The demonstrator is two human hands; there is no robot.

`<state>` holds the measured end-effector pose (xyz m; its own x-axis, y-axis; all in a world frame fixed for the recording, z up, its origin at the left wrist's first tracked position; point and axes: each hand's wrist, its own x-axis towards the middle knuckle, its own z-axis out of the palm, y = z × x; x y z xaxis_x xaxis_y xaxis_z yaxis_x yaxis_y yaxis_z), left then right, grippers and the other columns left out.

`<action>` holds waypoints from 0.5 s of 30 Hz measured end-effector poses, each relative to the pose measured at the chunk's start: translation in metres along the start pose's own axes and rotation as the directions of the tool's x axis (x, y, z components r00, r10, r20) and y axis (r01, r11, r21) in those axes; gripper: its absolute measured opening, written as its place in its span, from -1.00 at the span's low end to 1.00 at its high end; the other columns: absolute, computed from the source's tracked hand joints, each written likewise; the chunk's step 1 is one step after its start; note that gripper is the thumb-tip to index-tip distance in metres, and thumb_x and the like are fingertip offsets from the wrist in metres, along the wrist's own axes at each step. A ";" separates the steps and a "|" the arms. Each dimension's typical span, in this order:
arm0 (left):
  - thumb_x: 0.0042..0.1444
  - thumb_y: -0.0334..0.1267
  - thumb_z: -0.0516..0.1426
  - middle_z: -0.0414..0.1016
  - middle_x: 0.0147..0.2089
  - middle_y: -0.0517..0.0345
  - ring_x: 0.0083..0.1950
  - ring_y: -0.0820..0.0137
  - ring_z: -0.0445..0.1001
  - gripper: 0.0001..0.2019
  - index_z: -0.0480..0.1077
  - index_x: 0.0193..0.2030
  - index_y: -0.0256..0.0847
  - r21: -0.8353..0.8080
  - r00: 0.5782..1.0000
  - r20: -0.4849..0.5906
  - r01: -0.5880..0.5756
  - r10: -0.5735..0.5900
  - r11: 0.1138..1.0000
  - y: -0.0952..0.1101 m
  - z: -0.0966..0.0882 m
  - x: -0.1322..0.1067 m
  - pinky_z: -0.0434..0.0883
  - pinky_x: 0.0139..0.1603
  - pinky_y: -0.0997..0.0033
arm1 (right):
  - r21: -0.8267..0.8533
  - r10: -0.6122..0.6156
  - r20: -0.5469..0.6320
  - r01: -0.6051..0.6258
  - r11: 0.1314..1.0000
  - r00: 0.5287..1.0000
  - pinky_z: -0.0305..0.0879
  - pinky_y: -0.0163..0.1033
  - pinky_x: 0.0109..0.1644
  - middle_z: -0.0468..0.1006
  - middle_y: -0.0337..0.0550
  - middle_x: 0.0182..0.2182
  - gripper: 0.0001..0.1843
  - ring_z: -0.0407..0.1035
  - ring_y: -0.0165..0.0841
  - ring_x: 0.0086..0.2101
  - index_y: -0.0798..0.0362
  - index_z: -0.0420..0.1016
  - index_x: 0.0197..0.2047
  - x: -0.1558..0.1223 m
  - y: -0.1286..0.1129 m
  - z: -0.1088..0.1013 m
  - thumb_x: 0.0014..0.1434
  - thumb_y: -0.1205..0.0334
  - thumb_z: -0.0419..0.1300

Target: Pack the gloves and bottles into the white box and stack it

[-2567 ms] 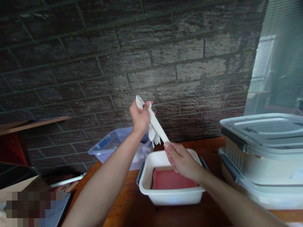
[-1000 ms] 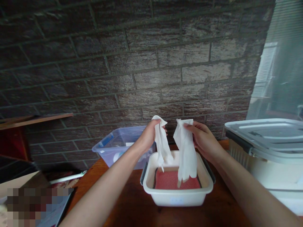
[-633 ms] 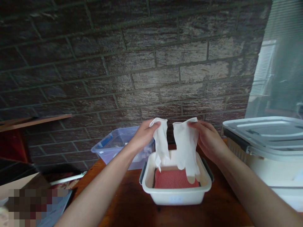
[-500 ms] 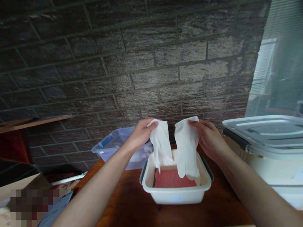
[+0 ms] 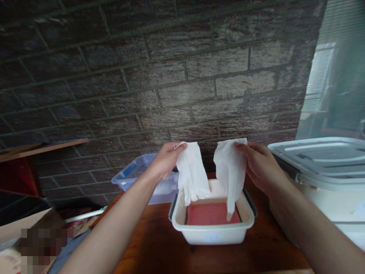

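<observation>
Bare forearms reach in from 7 and 5 o'clock. The bare left hand [image 5: 165, 160] and bare right hand [image 5: 261, 167] are raised level and apart, with fingertips pinched closed.

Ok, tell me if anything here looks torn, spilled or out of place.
Nothing stands out. The left hand holds the left glove, the right hand the right glove; both hang whole over the white tub, whose red mat lies flat.
</observation>
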<state>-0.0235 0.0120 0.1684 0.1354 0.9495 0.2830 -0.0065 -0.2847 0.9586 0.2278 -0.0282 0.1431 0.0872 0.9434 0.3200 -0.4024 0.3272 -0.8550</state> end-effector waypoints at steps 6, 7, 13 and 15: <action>0.05 -0.07 0.35 0.64 -0.37 0.04 -0.41 0.27 0.61 -0.77 0.56 -0.37 -0.21 -0.015 1.000 0.013 0.017 -0.016 1.000 -0.004 0.002 0.001 0.55 -0.34 0.32 | 0.047 0.048 0.024 -0.049 0.998 0.999 0.37 -0.25 -0.40 0.70 -0.06 -0.36 -0.85 0.55 -0.22 -0.39 0.07 0.65 -0.34 -0.004 -0.004 0.002 0.06 0.18 0.42; 0.05 -0.08 0.35 0.64 -0.37 0.04 -0.41 0.28 0.61 -0.77 0.57 -0.37 -0.21 -0.019 0.999 0.023 0.023 -0.022 1.000 -0.004 0.003 0.001 0.55 -0.33 0.32 | 0.057 0.064 0.043 -0.066 0.996 0.997 0.38 -0.26 -0.39 0.70 -0.06 -0.36 -0.86 0.56 -0.22 -0.38 0.08 0.65 -0.34 -0.005 -0.004 0.003 0.06 0.19 0.42; 0.04 -0.09 0.37 0.65 -0.34 0.04 -0.36 0.30 0.62 -0.78 0.59 -0.36 -0.21 -0.084 0.992 0.117 0.064 -0.054 0.994 -0.009 0.023 -0.002 0.53 -0.31 0.37 | 0.095 0.138 0.276 -0.170 0.981 0.951 0.43 -0.22 -0.26 0.70 -0.07 -0.34 -0.84 0.54 -0.25 -0.38 0.09 0.67 -0.26 -0.010 0.002 0.023 0.10 0.19 0.39; -0.01 -0.14 0.39 0.65 -0.36 0.06 -0.40 0.31 0.60 -0.81 0.59 -0.37 -0.22 -0.108 0.988 0.145 0.078 -0.062 0.991 -0.010 0.031 -0.005 0.50 -0.36 0.39 | 0.076 0.139 0.321 -0.172 0.982 0.937 0.42 -0.21 -0.24 0.70 -0.07 -0.32 -0.80 0.52 -0.26 -0.39 0.09 0.67 -0.25 -0.009 0.008 0.033 0.09 0.14 0.39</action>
<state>0.0069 0.0066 0.1561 0.2774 0.9363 0.2154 -0.1030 -0.1939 0.9756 0.1939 -0.0360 0.1464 -0.2670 0.9117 0.3123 -0.4798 0.1553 -0.8635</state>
